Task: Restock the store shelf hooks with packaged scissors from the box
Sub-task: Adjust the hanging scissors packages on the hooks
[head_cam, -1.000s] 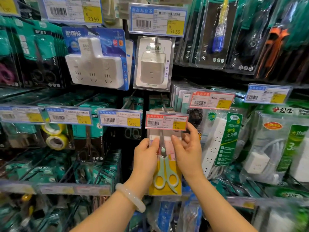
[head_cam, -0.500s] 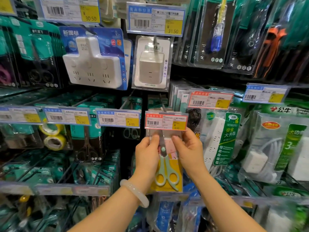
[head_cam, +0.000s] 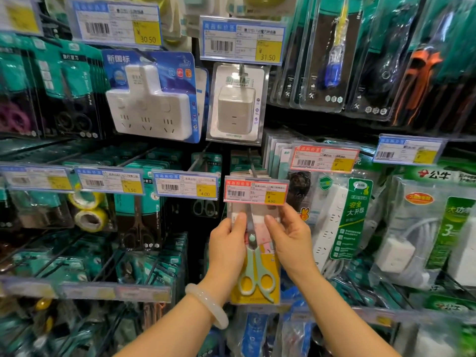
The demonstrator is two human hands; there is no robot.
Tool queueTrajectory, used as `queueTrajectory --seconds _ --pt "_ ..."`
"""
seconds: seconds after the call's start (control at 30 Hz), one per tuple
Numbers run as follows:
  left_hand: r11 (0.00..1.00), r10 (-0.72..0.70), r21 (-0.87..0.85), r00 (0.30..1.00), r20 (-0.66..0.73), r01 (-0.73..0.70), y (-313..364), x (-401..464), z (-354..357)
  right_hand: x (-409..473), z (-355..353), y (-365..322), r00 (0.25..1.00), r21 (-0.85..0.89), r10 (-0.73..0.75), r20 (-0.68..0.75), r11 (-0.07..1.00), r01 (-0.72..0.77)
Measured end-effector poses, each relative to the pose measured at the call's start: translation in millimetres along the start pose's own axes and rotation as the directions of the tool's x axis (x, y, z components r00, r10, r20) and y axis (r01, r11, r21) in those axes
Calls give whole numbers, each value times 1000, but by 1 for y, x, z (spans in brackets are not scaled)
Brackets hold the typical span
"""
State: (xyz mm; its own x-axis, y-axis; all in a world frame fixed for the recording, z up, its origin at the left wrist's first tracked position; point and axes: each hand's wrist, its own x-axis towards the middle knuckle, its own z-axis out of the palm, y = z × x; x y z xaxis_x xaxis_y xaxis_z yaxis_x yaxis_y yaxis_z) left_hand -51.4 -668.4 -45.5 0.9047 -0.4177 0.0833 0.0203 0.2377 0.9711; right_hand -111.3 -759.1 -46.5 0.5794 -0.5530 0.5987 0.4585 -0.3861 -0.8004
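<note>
The packaged scissors, mint-green handles on a yellow card, hang upright in front of you, the pack's top tucked just behind the red-edged price tag marked 4.50. To the left, rolls of yellow tape and dark scissors in teal packs hang under blue price tags. Your left hand, a pale bangle on its wrist, pinches the pack's left edge, thumb on the front. Your right hand pinches the right edge the same way. Further right hang white power strips in green packaging.
</note>
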Motion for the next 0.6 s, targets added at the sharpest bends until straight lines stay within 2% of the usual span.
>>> queueTrajectory --seconds 0.23,0.37,0.47,0.53,0.6 --pt "998 58 42 997 -54 -55 2 1 -8 -1 9 -2 1000 -20 17 1 1000 -17" --pt "1000 12 23 999 -47 -11 -5 -1 -7 -4 5 -3 999 -63 23 41 998 -20" --pt "999 -49 18 998 -28 50 -6 7 0 2 2 -2 998 -51 64 22 997 -63" --pt "995 -98 35 995 -15 99 -4 17 5 8 1 -1 997 -143 73 -13 987 -74" --pt "986 -105 134 994 21 101 -1 28 5 13 1 -1 996 -310 87 -6 947 -84"
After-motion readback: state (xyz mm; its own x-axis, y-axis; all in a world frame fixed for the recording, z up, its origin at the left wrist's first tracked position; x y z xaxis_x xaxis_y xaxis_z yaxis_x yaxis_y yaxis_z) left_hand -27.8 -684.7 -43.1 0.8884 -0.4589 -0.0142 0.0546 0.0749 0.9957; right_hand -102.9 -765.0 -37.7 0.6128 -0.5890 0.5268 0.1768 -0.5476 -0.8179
